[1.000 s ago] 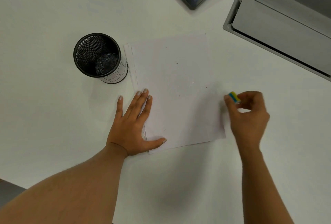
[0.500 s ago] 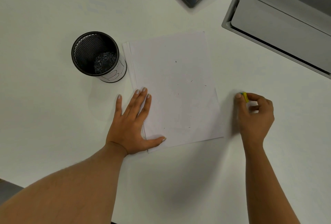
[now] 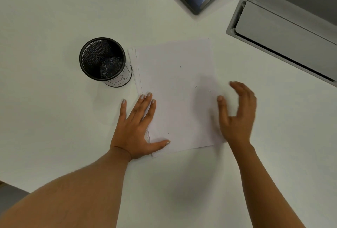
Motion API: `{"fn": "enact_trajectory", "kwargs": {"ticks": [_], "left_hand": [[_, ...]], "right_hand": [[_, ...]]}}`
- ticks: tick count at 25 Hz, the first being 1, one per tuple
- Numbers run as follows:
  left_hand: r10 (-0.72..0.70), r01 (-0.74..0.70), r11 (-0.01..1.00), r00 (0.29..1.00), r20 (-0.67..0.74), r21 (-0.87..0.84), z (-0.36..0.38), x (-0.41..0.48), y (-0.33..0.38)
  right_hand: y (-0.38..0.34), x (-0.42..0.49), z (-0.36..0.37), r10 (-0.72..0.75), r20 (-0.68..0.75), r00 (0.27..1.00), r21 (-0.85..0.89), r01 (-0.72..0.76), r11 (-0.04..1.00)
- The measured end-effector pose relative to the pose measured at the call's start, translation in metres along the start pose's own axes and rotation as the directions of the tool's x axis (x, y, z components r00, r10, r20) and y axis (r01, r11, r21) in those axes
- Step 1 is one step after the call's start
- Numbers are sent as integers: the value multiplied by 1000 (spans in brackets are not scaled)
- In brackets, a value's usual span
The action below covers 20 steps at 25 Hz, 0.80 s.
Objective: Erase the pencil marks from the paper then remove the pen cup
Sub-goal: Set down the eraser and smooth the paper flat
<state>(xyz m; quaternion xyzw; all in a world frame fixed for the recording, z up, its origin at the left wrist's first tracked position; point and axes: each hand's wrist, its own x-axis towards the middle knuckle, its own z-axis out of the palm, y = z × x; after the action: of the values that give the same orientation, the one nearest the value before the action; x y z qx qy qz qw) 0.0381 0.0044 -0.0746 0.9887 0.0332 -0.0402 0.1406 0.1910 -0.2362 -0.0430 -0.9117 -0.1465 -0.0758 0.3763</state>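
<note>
**Both hands at the paper; pen cup standing off its left edge**

The paper (image 3: 178, 91) lies as a small stack of white sheets on the white table (image 3: 45, 18), slightly fanned so that the lower sheets' edges show along the left side. A few small dark specks and short strokes are scattered over the top sheet; they are too small to make out further.

The left hand (image 3: 135, 127) lies flat, palm down, fingers spread and straight, across the lower left edge of the stack. Its thumb and three fingers rest on the paper; the little finger and the heel of the hand lie on the table just beside it. It grips nothing.

The right hand (image 3: 237, 116) is over the lower right part of the stack, at its right edge. The fingers are apart and loosely curved, the thumb held away from them, and nothing shows between them. The hand is blurred, and contact with the sheet cannot be confirmed.

The pen cup (image 3: 104, 62), black mesh with a pale band round its base, stands upright on the table just beside the stack's upper left edge. It is beyond the left hand's fingertips and apart from them, and well apart from the right hand. Tangled dark material lies in its bottom; its nature cannot be told.
</note>
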Motion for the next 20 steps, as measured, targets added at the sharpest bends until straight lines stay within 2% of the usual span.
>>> {"fn": "enact_trajectory", "kwargs": {"ticks": [4,6,8,11,12,15,16,17,20], "left_hand": [[-17,16,1000,998,-57,-18,3,1,-1],[-21,19,1000,995,-93,-15,4,1,-1],[-13,13,1000,993,-118,-2,6,1,-2],[-12,13,1000,993,-118,3,7,1,-3],[-12,14,1000,993,-119,12,8,1,-3],[-4,6,1000,994,-111,21,8,1,-3],[-3,5,1000,994,-108,25,8,1,-3],[-3,6,999,994,-105,32,9,2,-3],[-7,11,999,995,-99,37,9,1,-2]], "right_hand": [[-30,50,30,-195,200,960,111,175,978],[-34,75,51,-285,411,866,86,275,958],[-24,86,66,-345,636,690,7,442,897],[-5,67,63,-383,771,508,-92,685,723],[-4,51,53,-413,806,424,-38,733,679],[-4,-1,21,-515,853,80,268,779,566],[-3,-4,15,-550,833,54,320,764,560],[-3,3,13,-573,813,104,316,748,583],[-5,51,33,-498,767,405,116,675,729]]}}
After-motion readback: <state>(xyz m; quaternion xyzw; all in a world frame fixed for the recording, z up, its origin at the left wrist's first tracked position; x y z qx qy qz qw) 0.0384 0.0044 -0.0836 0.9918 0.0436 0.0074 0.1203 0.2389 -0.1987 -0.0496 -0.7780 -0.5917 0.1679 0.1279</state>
